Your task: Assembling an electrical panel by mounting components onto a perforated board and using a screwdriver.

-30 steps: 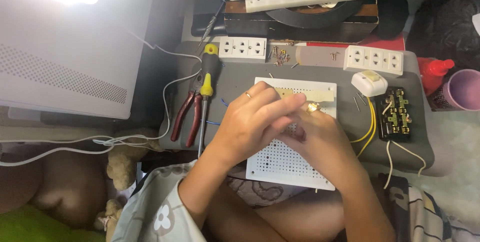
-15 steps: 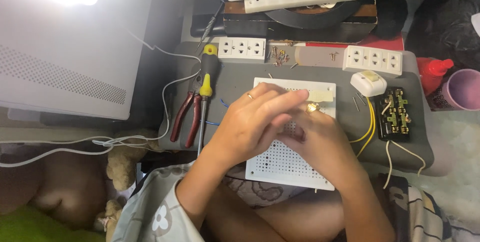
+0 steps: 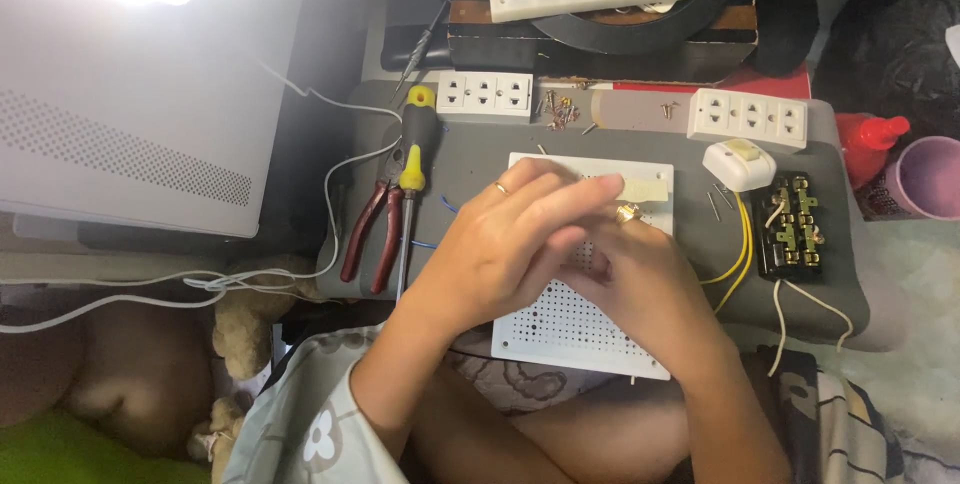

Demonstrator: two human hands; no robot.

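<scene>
Both hands are bunched together over the white perforated board (image 3: 560, 329). The left hand (image 3: 505, 244) lies across the top, its fingers (image 3: 585, 202) stretched nearly straight toward the board's far right corner, a ring on one of them. They seem to press down flat, probably to steady whatever sits beneath, but I cannot tell whether they pinch anything. The right hand (image 3: 640, 279) comes in from the near side with its fingers curled under the left, so their grip is hidden too. A small brassy metal part (image 3: 628, 213) peeks out just above the right hand, touching or nearly touching it, beside a pale strip (image 3: 645, 187) at the board's far edge.

The board rests on the grey lap bench (image 3: 480, 159), near its middle, its near edge overhanging the person's lap, which keeps the work close under the eyes.

Tools lie to the left within easy reach: red-handled pliers (image 3: 365, 234) and a yellow-and-black screwdriver (image 3: 412, 159), side by side near the bench's left edge. Along the far edge sit two white socket strips (image 3: 485, 96) (image 3: 748, 119) with loose screws (image 3: 560, 111) between them. Toward the right edge are a white switch (image 3: 738, 164), a black terminal block (image 3: 790, 227) and yellow wires (image 3: 738, 259) curving back toward the board.
</scene>
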